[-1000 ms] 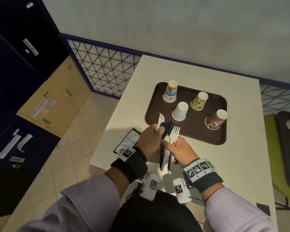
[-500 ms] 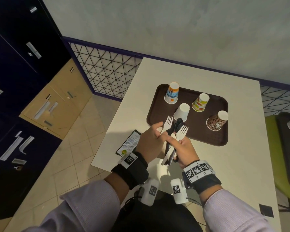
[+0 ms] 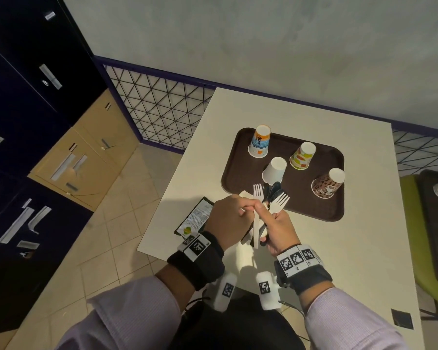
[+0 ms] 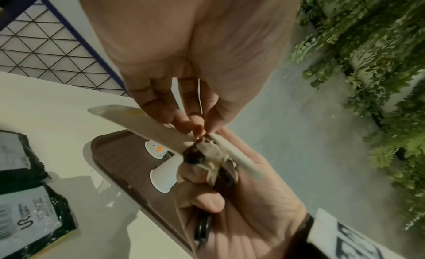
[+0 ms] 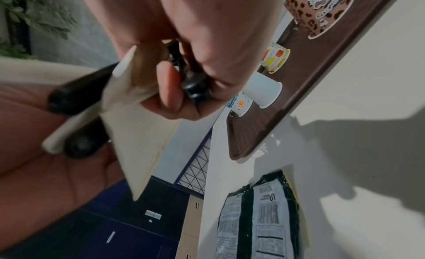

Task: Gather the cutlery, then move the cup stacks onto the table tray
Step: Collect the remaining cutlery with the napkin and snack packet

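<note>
Both hands hold one cutlery bundle (image 3: 261, 210) of white forks and black spoons above the table's near side, its heads over the brown tray's (image 3: 283, 205) front edge. My right hand (image 3: 272, 223) grips the handles (image 5: 195, 89). My left hand (image 3: 247, 207) pinches the bundle near the fork necks, fingertips (image 4: 195, 126) touching it beside a cream paper strip (image 4: 138, 117). On the tray stand upside-down cups: blue-orange (image 3: 259, 142), white (image 3: 274, 170), spotted (image 3: 302, 156), leopard-print (image 3: 328, 184).
A black snack packet (image 3: 196, 218) lies on the white table (image 3: 352, 248) by its left edge. A small black square (image 3: 401, 319) sits near the right front corner. A green chair (image 3: 412, 198) holding stacked bowls stands at the right. Lockers and a wire mesh panel are at the left.
The bundle has shifted a little forward, toward the tray's near edge. My left hand went from gripping one fork to pinching the gathered bundle held in my right hand.
</note>
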A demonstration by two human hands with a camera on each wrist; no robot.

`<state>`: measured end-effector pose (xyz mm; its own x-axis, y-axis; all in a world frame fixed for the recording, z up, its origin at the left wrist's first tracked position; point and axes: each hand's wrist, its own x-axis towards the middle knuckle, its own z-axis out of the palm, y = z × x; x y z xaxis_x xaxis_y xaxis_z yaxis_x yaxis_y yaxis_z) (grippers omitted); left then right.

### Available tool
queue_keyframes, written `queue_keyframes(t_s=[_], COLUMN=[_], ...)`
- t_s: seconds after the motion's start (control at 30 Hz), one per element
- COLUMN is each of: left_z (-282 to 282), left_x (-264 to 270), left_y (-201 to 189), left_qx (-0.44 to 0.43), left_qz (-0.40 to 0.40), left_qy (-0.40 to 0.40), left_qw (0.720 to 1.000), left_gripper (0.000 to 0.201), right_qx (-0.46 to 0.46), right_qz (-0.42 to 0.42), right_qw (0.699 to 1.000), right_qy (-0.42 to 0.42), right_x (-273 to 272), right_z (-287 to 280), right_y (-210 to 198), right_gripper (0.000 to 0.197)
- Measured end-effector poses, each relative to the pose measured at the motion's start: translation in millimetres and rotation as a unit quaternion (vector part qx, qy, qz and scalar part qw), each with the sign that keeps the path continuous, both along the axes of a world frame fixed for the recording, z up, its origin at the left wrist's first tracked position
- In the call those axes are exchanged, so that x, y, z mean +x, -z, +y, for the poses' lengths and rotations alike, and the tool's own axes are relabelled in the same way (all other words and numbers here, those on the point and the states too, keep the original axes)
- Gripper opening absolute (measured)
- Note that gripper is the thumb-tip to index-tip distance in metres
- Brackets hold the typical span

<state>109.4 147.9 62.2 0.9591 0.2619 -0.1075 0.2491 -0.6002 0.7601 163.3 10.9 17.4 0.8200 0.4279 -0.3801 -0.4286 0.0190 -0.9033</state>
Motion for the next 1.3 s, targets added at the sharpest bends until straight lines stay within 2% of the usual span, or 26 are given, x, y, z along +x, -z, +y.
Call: queue_keyframes(t_s=[0.1, 0.23, 0.33, 0.37, 0.43, 0.5, 0.57, 0.63, 0.67, 0.73, 0.8, 0.87, 0.9, 0.97, 1.03, 1.13, 1.2, 1.3], left_z=[5.8, 13.3, 17.3, 18.4, 21.9, 27.6, 33.5, 35.2, 34.5, 32.7, 30.7, 30.1, 30.8, 34.0, 38.5, 52.2, 64.8, 80.6], left_x=[1.0, -0.3, 0.5, 1.7, 5.2, 3.8, -1.2, -5.0, -6.3, -7.0, -7.0, -6.5, -6.5, -6.5, -6.0, -5.0, -5.7, -13.0], left_y=[-2.0, 1.8, 3.6, 2.9, 7.1, 12.7, 17.6, 17.8, 16.3, 14.6, 13.2, 12.2, 12.5, 14.9, 19.3, 31.3, 45.2, 71.5], left_qx=[-0.019, -0.059, -0.052, -0.046, -0.010, 0.025, -0.034, -0.128, -0.146, -0.135, -0.117, -0.111, -0.111, -0.116, -0.132, -0.149, -0.122, 0.037], left_qz=[0.002, 0.005, 0.006, 0.001, -0.014, 0.017, 0.062, 0.083, 0.081, 0.071, 0.059, 0.049, 0.050, 0.054, 0.049, 0.064, 0.111, 0.249], left_qy=[0.013, 0.033, 0.083, 0.089, 0.036, -0.076, -0.110, -0.077, -0.052, -0.021, -0.009, 0.002, 0.008, 0.015, -0.001, -0.091, -0.146, -0.163], left_qw=[1.000, 0.998, 0.995, 0.995, 0.999, 0.997, 0.991, 0.985, 0.985, 0.988, 0.991, 0.993, 0.993, 0.992, 0.990, 0.983, 0.975, 0.954], left_gripper=[0.032, 0.026, 0.029, 0.032, 0.048, 0.069, 0.083, 0.076, 0.070, 0.064, 0.063, 0.061, 0.058, 0.050, 0.040, 0.038, 0.050, 0.084], right_qx=[0.039, 0.068, 0.048, 0.032, 0.003, -0.019, -0.022, -0.047, -0.067, -0.080, -0.089, -0.092, -0.086, -0.086, -0.109, -0.151, -0.160, -0.142], right_qz=[-0.008, 0.029, 0.027, 0.018, -0.004, -0.005, 0.008, 0.006, 0.000, -0.003, 0.009, 0.016, 0.016, 0.027, 0.036, 0.043, 0.057, 0.081], right_qw=[0.999, 0.997, 0.998, 0.999, 0.999, 0.998, 0.997, 0.997, 0.997, 0.996, 0.994, 0.994, 0.994, 0.994, 0.993, 0.987, 0.985, 0.986], right_qy=[-0.026, -0.018, -0.006, 0.002, 0.036, 0.059, 0.071, 0.056, 0.036, -0.025, -0.058, -0.064, -0.066, -0.056, -0.039, -0.022, -0.011, 0.008], right_x=[0.4, 1.1, 3.6, 4.9, 5.1, 5.1, 5.9, 5.8, 4.5, 1.7, 0.8, 3.4, 4.6, 6.7, 9.4, 11.7, 11.3, 9.1], right_z=[-3.4, -3.5, -2.4, -1.9, -0.2, 1.6, -0.1, -1.4, -1.0, -0.3, -1.2, -4.3, -6.6, -10.0, -12.8, -19.1, -24.9, -34.4], right_y=[2.9, -0.5, 2.6, 4.9, 6.2, 5.6, 7.7, 8.5, 6.5, 1.9, 2.1, 2.4, 1.6, 1.8, 6.7, 18.3, 22.3, 28.0], right_gripper=[0.035, 0.012, 0.036, 0.037, 0.033, 0.027, 0.028, 0.024, 0.017, 0.003, 0.022, 0.033, 0.030, 0.009, 0.009, 0.018, 0.020, 0.016])
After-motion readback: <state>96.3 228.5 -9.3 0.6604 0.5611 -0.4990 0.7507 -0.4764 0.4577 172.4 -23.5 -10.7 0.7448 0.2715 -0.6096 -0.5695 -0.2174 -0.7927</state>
